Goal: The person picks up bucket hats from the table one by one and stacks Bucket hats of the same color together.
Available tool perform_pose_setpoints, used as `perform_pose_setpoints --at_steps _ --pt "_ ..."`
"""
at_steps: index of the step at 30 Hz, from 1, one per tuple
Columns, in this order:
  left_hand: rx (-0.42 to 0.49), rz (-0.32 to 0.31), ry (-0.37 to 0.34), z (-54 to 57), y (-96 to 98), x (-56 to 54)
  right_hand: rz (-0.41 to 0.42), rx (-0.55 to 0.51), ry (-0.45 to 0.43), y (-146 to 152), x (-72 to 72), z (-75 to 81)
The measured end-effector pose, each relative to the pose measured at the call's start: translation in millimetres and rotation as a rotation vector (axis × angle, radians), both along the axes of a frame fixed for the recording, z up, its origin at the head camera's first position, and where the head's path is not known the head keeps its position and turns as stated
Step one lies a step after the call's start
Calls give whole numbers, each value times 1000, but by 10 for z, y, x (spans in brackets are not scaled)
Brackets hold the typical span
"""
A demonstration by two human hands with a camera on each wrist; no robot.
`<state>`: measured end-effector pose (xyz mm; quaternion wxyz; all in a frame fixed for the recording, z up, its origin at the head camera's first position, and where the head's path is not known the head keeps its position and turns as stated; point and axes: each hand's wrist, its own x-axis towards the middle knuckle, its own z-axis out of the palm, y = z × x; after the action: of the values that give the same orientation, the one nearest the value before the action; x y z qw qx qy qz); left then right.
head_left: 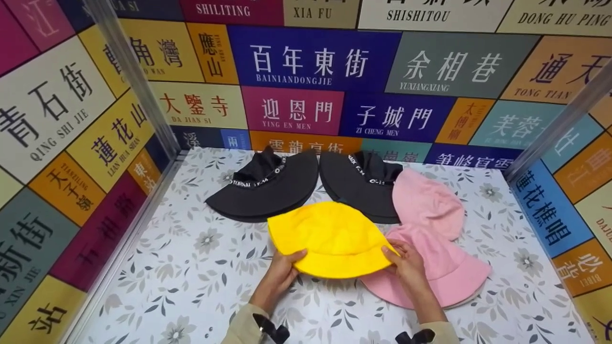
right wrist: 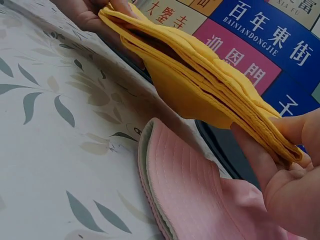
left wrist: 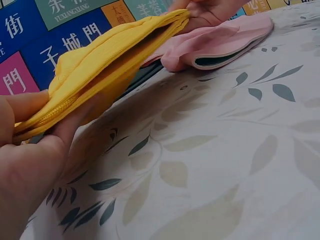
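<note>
A yellow bucket hat (head_left: 330, 234), folded flat, is held between both hands above the table. My left hand (head_left: 283, 272) pinches its brim at the left end, thumb on top and fingers underneath. At the opposite end my right hand (head_left: 406, 265) pinches the brim the same way. In the right wrist view the layered edges of the yellow hat (right wrist: 195, 75) face the camera, with a narrow gap between them. Just below the right hand lies a pink bucket hat (head_left: 459, 282), partly covered by that hand and the yellow hat.
Another pink hat (head_left: 430, 203) lies behind, overlapping the nearer one. Two black bucket hats with white lettering, a left one (head_left: 291, 186) and a right one (head_left: 349, 191), lie at the back. The table (head_left: 191, 267) has a leaf-patterned cover, and sign-printed walls (head_left: 315, 57) enclose it.
</note>
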<state>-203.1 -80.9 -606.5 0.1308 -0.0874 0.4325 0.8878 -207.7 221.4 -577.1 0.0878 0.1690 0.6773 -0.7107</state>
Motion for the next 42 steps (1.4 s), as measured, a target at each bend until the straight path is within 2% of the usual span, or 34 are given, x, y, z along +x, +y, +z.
perform_pose_setpoints --at_steps 5,7,10,14,16,24,31,35,38,42 --pt "-72 108 30 44 -105 51 44 -13 76 -72 6 -5" --pt "-85 134 33 82 -164 64 57 -4 96 -90 10 -13" --pt "-101 167 27 129 -283 98 86 -55 118 -101 8 -22" --pt "-74 239 13 159 -513 178 136 -141 142 -82 -11 -15" --pt "-48 275 7 171 -652 224 150 -151 146 -61 -18 -3" --pt "-6 363 -39 238 -1248 445 67 -138 151 69 -15 51" --pt "79 441 -33 310 -1748 655 -17 -110 189 284 -18 119" --pt "104 499 -104 325 -2008 773 -37 -108 185 394 -27 166" --pt "184 571 -176 307 -2169 838 -47 -89 173 468 -30 201" --pt "289 675 -210 249 -2329 880 -55 -3 150 587 -39 242"
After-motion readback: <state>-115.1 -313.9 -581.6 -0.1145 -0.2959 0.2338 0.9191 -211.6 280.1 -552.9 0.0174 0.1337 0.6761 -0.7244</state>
